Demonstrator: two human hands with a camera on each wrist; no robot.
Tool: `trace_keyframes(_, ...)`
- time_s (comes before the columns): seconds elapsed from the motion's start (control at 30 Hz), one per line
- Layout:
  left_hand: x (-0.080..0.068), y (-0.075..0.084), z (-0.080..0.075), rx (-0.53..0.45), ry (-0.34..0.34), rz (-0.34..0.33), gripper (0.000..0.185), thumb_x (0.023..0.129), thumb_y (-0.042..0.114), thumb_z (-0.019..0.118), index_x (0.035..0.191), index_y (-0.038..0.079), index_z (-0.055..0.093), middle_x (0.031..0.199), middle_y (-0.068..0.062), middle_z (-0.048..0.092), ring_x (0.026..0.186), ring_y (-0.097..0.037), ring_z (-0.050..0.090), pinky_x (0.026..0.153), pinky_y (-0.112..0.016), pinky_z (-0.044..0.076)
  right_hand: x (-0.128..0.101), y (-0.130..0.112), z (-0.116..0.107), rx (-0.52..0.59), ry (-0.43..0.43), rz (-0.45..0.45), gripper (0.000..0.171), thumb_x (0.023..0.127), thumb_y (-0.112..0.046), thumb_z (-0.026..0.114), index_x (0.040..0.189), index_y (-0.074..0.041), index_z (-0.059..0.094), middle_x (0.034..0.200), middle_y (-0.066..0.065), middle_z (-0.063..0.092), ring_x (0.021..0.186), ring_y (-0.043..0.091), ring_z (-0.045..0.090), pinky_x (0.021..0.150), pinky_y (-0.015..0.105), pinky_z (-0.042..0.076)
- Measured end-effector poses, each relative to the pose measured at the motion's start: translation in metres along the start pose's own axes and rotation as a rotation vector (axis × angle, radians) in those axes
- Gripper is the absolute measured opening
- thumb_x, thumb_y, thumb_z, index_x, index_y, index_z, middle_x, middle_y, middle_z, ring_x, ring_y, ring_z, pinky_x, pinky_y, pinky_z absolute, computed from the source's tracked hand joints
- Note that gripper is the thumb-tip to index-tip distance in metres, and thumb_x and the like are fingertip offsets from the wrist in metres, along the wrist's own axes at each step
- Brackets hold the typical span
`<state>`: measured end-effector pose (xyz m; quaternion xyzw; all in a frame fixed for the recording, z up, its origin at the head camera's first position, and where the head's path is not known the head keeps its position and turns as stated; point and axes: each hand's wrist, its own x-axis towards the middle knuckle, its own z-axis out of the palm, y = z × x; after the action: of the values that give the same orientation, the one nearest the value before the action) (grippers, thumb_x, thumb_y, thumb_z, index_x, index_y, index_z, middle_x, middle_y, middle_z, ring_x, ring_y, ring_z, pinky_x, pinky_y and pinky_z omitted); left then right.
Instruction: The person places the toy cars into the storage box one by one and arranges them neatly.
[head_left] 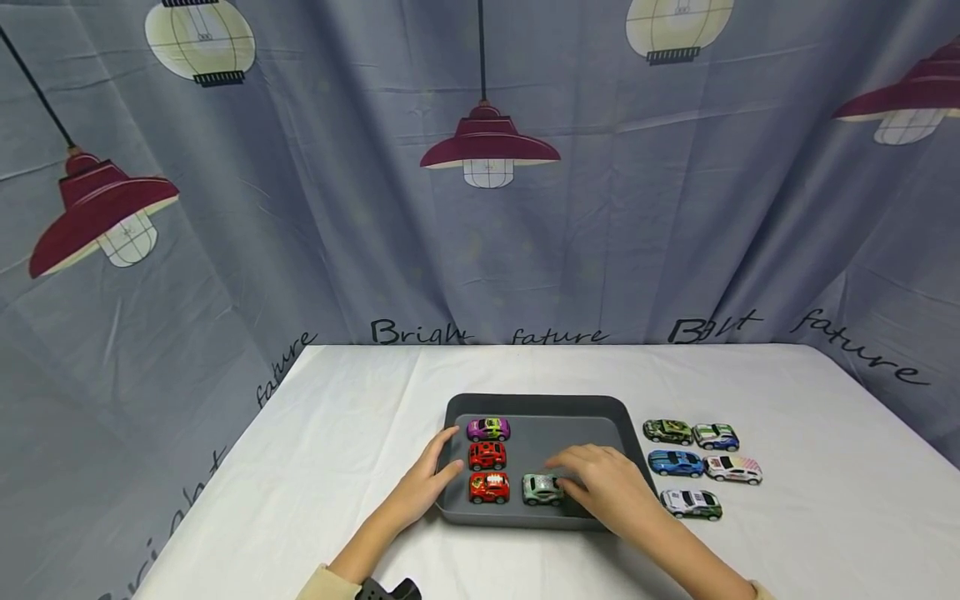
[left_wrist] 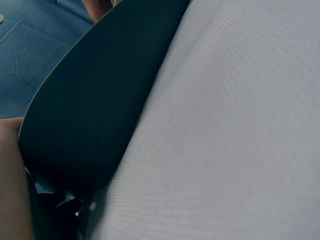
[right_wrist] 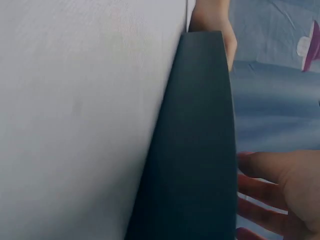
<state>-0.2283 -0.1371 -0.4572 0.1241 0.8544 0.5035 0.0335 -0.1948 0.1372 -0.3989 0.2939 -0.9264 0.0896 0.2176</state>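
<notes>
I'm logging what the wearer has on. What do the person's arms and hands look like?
Both hands, left hand and right hand, are bare, with no gloves or rings showing. A cream sleeve cuff shows at the left forearm, beside a black wrist-mounted device.

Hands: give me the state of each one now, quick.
Left hand: open, fingers resting against the left rim of the grey tray.
Right hand: fingers on the pale green toy car in the tray; grip cannot be told.
</notes>
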Motion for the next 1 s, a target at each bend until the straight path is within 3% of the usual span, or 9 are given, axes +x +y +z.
trace_keyframes(0.3, -0.001, 0.0, 0.0, 0.0, -0.006, -0.013, 0.056, 0.092, 0.033, 0.049, 0.142, 0.017, 0.028, 0.149, -0.015, 0.022, 0.137, -0.037, 0.021, 0.106, -0.06, 0.018, -0.011, 0.018, -0.017, 0.026, 0.134, 0.047, 0.029, 0.069, -0.019, 0.077, 0.095, -0.026, 0.069, 0.093, -0.011, 0.068, 0.085, 0.009, 0.064, 0.069, 0.027, 0.052)
trace_keyframes(0.5, 0.0, 0.0, -0.001, 0.002, -0.001, -0.007, 0.056, 0.092, 0.033, 0.049, 0.142, 0.017, 0.028, 0.149, -0.015, 0.023, 0.137, -0.036, 0.021, 0.107, -0.06, 0.019, -0.023, 0.031, -0.031, 0.059, 0.141, 0.121, 0.029, 0.071, -0.02, 0.076, 0.098, -0.025, 0.068, 0.093, -0.009, 0.069, 0.08, 0.01, 0.064, 0.059, 0.023, 0.05)
trace_keyframes(0.77, 0.0, 0.0, -0.001, 0.006, 0.0, -0.003, 0.056, 0.092, 0.035, 0.049, 0.142, 0.018, 0.028, 0.149, -0.015, 0.023, 0.137, -0.036, 0.021, 0.106, -0.061, 0.019, -0.037, 0.053, -0.047, 0.047, 0.181, 0.175, 0.032, 0.07, -0.015, 0.075, 0.101, -0.019, 0.067, 0.097, -0.001, 0.069, 0.09, 0.023, 0.064, 0.07, 0.041, 0.052)
trace_keyframes(1.0, 0.0, 0.0, -0.001, 0.001, -0.007, -0.006, 0.056, 0.092, 0.033, 0.049, 0.142, 0.017, 0.028, 0.149, -0.015, 0.022, 0.137, -0.037, 0.02, 0.106, -0.061, 0.018, -0.055, 0.075, -0.05, 0.04, 0.181, 0.209, 0.039, 0.071, -0.019, 0.075, 0.108, -0.021, 0.064, 0.107, 0.003, 0.066, 0.095, 0.029, 0.061, 0.068, 0.049, 0.049)
